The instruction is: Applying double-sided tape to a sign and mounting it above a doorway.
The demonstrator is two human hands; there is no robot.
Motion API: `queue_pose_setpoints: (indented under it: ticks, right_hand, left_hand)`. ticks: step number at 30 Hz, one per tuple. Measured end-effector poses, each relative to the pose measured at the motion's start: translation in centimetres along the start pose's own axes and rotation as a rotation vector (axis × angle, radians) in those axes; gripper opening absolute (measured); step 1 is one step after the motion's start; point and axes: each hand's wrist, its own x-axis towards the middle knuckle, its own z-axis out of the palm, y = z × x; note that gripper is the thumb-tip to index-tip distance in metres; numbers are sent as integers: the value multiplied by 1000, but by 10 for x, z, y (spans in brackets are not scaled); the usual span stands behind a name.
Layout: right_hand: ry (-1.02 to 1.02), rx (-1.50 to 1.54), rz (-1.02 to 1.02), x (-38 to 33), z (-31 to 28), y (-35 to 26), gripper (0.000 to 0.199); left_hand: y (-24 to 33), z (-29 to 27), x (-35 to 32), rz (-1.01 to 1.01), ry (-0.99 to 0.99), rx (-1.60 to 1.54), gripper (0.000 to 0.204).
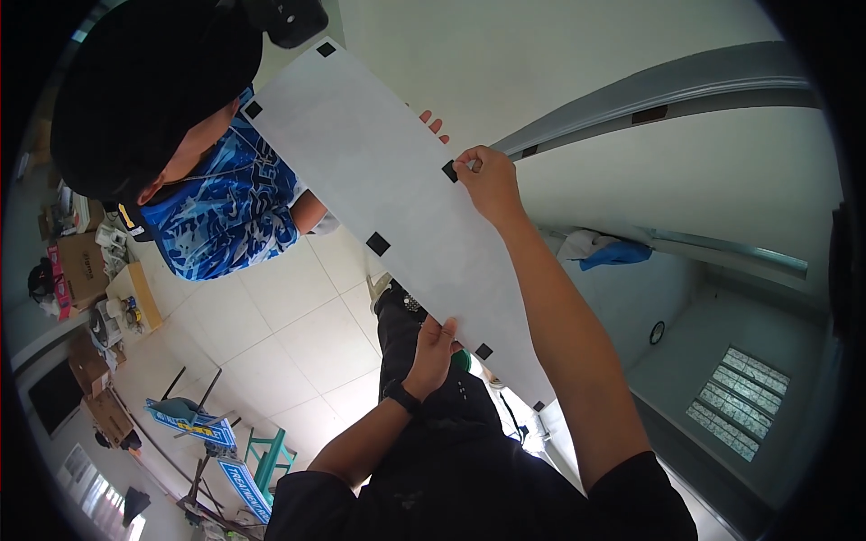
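A long white panel [397,189] runs slantwise between me and another person, with several small black square pads [378,244] along its edges and corners. My left hand [435,352] is closed on the panel's near left edge, thumb on top and fingers mostly hidden beneath. At the opposite long edge, my right hand [490,183] pinches a black square pad [450,170] lying on the panel. The other person's fingers [435,126] show past that same edge, further up. Their forearm [308,213] reaches under the panel from the left.
The co-worker, in a dark cap [162,90] and blue patterned shirt [221,207], stands at the far left. A grey door frame [667,86] rises on the right, beside a blue cloth [615,254]. Boxes [83,269], blue signs [191,426] and a green step stool [269,455] stand left.
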Motion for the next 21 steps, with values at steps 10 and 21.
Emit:
queue_pose_setpoints:
  ticks: [10, 21]
  right_hand:
    - [28, -7, -49, -3, 4, -7, 11]
    - [24, -83, -35, -6, 7, -17, 14]
  left_hand:
    - [4, -10, 0, -28, -4, 44, 41]
    - [16, -17, -8, -75, -31, 82, 41]
